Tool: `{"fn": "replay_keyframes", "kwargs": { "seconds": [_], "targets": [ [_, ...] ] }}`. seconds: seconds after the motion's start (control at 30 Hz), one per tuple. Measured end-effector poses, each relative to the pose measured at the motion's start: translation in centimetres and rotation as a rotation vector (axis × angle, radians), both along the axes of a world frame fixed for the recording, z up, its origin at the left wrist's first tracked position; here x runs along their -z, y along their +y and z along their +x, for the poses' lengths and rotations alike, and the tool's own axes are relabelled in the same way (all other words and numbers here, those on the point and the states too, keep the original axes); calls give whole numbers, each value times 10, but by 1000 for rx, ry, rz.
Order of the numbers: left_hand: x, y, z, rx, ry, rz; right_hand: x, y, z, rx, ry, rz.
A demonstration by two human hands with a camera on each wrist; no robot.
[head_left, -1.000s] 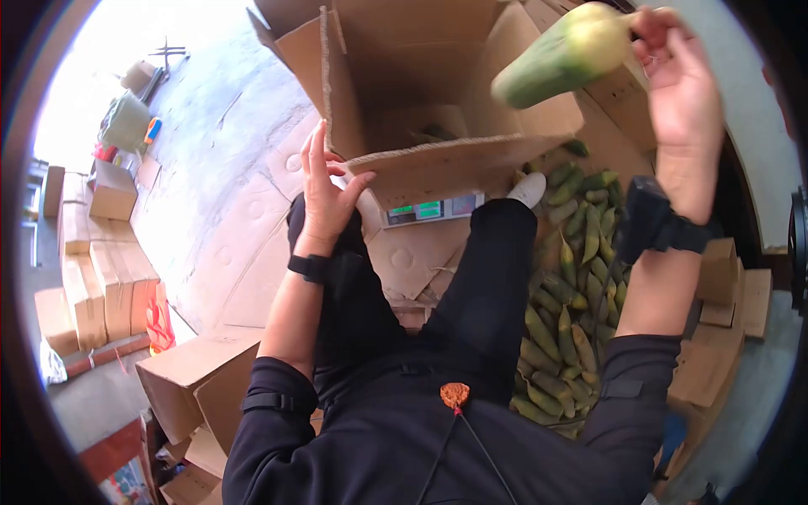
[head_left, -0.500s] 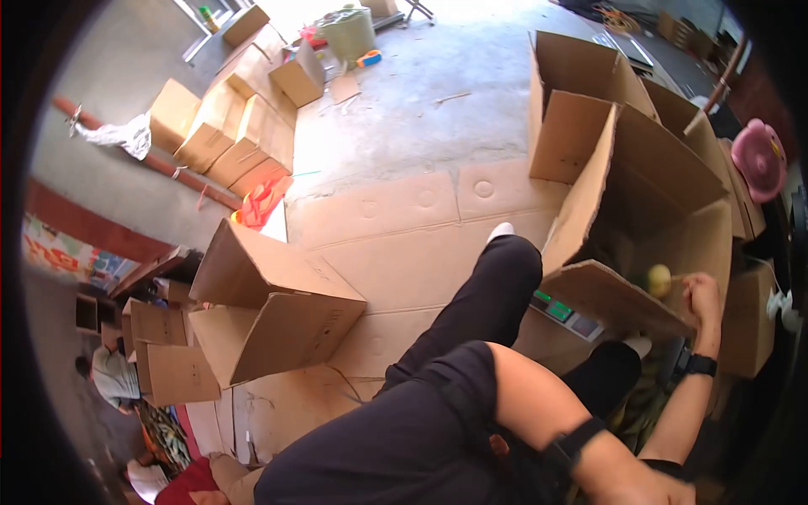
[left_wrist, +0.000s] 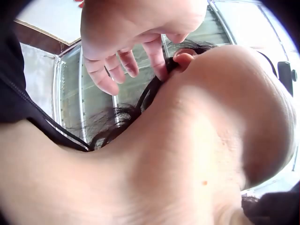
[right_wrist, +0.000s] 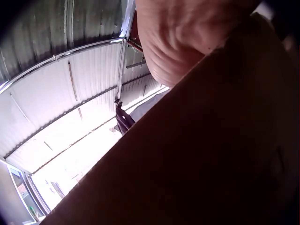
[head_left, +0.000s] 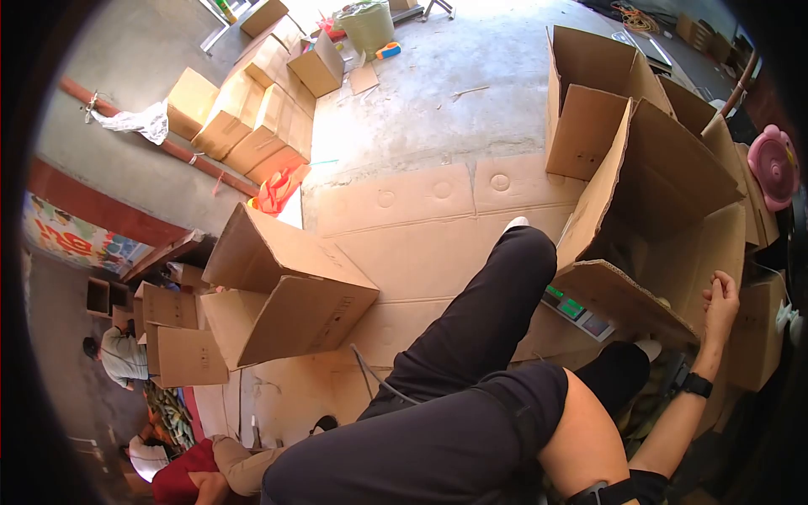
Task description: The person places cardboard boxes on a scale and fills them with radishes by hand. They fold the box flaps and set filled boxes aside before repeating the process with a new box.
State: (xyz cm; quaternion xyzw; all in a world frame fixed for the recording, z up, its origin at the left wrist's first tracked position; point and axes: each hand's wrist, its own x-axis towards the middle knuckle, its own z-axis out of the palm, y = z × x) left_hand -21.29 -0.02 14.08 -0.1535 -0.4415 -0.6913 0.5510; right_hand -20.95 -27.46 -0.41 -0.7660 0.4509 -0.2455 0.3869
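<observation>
My right hand (head_left: 720, 307) hovers at the right wall of the tall cardboard box (head_left: 619, 290), its fingers loosely bent and nothing in them. In the right wrist view, the palm (right_wrist: 187, 42) is beside a dark cardboard panel (right_wrist: 187, 150). My left hand (left_wrist: 140, 28) is raised at the neck, fingers relaxed and spread, one fingertip at or near the ear (left_wrist: 183, 58); the head view does not show this hand. A scale (head_left: 581, 311) with green displays is under the box. The box's contents are mostly hidden.
Another open box (head_left: 303, 311) stands to the left on cardboard sheets (head_left: 404, 198). Stacked cartons (head_left: 244, 118) line the left wall. More boxes (head_left: 581, 126) are behind the tall one. People are at lower left, near a person's red top (head_left: 185, 467).
The head view has swung left. The large green-and-yellow vegetable has gone from my right hand into the box, and that hand is empty. My left hand has left the box's edge and risen to the neck.
</observation>
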Motion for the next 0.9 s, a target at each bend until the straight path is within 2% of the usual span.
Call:
{"fn": "replay_keyframes", "kwargs": {
  "seconds": [0.37,0.57,0.7,0.77,0.9],
  "targets": [
    [-7,-7,-4,77,-152,-5,0,14,-12,13,-290,-119],
    [-11,-12,-9,130,-225,-6,-19,37,-21,52,-399,-171],
    [-10,-13,-15,181,-246,7,-36,53,-47,46,-439,-235],
    [-10,-15,-22,219,-249,7,-37,61,-67,88,-531,-213],
    [-16,-19,-34,345,-246,-26,-23,77,-111,248,-523,-193]
  ]
}}
